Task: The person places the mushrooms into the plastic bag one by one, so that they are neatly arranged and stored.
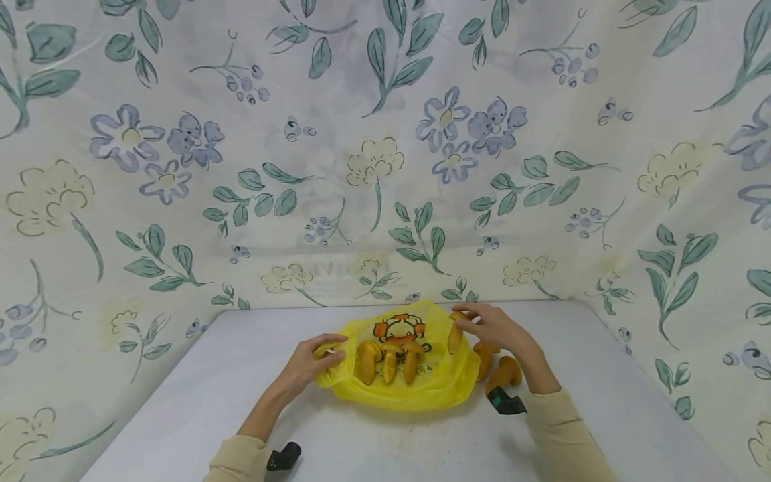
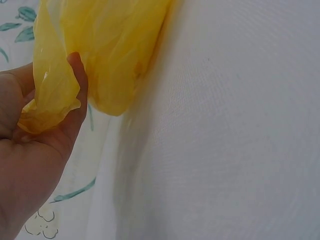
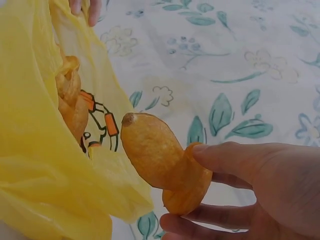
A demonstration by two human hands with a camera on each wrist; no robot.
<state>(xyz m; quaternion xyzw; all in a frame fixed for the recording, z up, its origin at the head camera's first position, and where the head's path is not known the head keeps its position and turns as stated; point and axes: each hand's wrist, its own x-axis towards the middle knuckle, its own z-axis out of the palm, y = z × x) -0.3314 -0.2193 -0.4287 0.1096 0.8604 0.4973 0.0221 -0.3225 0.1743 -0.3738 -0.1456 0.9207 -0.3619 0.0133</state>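
Observation:
A yellow plastic bag (image 1: 409, 400) with a printed orange and black cartoon lies on the white table, and three orange-brown mushrooms (image 1: 389, 367) show side by side at it. My left hand (image 1: 307, 367) grips the bag's left edge, the thin plastic bunched between thumb and fingers in the left wrist view. At the bag's right side my right hand (image 1: 500, 331) pinches another mushroom (image 3: 155, 150) by its cap, the stem end pointing toward the bag. In the right wrist view more mushrooms (image 3: 71, 97) show inside the bag's opening, partly hidden by the plastic.
Right of the bag, beneath my right forearm, more mushrooms (image 1: 504, 375) lie on the white table (image 1: 373, 448). A floral curtain (image 1: 325, 221) hangs behind the table and along both sides. Black wrist devices (image 1: 506, 402) sit by both sleeves.

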